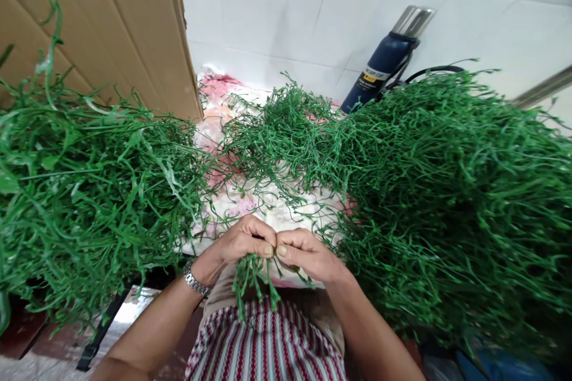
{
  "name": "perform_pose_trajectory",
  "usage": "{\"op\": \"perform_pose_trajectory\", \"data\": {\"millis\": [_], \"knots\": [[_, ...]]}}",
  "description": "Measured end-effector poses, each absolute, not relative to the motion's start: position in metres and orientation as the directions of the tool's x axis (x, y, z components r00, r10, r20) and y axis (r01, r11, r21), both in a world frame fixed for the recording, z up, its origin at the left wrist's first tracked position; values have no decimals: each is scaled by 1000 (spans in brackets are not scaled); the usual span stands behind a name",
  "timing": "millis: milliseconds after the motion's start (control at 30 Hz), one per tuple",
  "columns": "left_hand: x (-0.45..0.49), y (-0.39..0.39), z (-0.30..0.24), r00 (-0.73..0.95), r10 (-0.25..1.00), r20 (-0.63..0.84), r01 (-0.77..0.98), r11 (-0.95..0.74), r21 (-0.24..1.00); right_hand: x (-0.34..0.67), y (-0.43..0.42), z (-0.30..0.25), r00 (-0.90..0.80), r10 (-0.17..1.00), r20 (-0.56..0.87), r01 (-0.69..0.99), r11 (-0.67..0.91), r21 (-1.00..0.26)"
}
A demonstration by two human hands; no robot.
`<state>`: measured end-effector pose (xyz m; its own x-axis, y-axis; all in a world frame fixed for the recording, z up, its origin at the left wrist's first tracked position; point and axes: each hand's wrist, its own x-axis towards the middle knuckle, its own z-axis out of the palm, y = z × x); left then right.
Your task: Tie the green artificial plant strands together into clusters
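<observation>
My left hand (248,240), with a metal watch on its wrist, is closed around a small bunch of green stems (254,278). The tips of the bunch hang down over the striped apron. My right hand (308,253) meets it thumb to thumb, pinching at the stems; a thin green sprig shows below its fingers. The exact grip between the thumbs is hidden. Both hands are above the near edge of a white and pink cloth (268,205) strewn with loose stems.
Green leafy stems (102,202) are heaped on the left. A larger pile of thin green stems (447,202) fills the right, and a smaller heap (295,122) lies ahead. A blue vacuum flask (379,65) leans by the tiled wall (295,12); cardboard (134,18) stands behind the left heap.
</observation>
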<state>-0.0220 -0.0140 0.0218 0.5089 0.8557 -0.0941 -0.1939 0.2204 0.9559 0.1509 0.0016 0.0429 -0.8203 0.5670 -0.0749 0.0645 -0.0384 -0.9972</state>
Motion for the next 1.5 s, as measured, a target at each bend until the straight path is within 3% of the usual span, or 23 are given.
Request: {"op": "perform_pose_trajectory", "data": {"millis": [100, 200, 267, 333, 500, 633, 800, 900, 1000, 1167, 1300, 1400, 1500], "knots": [[-17, -14, 11, 409, 908, -92, -299, 228, 927, 143, -2, 36, -751, 660, 18, -255, -266, -930], [-13, -14, 5, 317, 943, -103, -348, 217, 912, 143, 2, 35, -588, 801, 112, -385, -155, -910], [-13, -13, 7, 228, 970, -86, -316, 157, 936, 148, 8, 36, -489, 859, 148, -237, 32, -971], [-15, -14, 12, 135, 991, -15, -174, 39, 984, 155, 13, 39, -434, 883, 179, -20, 189, -982], [-16, -19, 22, 21, 989, 144, 191, -145, 971, 156, 13, 45, -467, 840, 275, 319, 450, -834], [-9, -25, 20, -46, 979, 197, 278, -177, 944, 146, 7, 39, -516, 814, 267, 358, 488, -796], [-3, -29, 10, -117, 965, 234, 155, -215, 964, 135, 1, 26, -426, 863, 273, 281, 413, -866], [-3, -31, 9, -74, 969, 234, 102, -226, 969, 133, -1, 23, -390, 877, 282, 194, 378, -906], [-7, -32, 13, 19, 981, 195, 153, -196, 969, 138, 0, 27, -401, 863, 306, 228, 418, -879], [-21, -29, 24, 260, 941, 216, 381, -306, 872, 153, 5, 44, -623, 740, 253, 381, 569, -729], [-33, -22, 35, 511, 840, 179, 342, -390, 855, 159, 8, 54, -784, 604, 141, 324, 593, -738], [-37, -16, 36, 651, 730, 207, 122, -370, 921, 159, 11, 52, -862, 493, 116, 122, 424, -897], [-36, -14, 29, 682, 693, 233, -46, -278, 960, 157, 11, 44, -883, 462, 80, -56, 65, -996]]}}
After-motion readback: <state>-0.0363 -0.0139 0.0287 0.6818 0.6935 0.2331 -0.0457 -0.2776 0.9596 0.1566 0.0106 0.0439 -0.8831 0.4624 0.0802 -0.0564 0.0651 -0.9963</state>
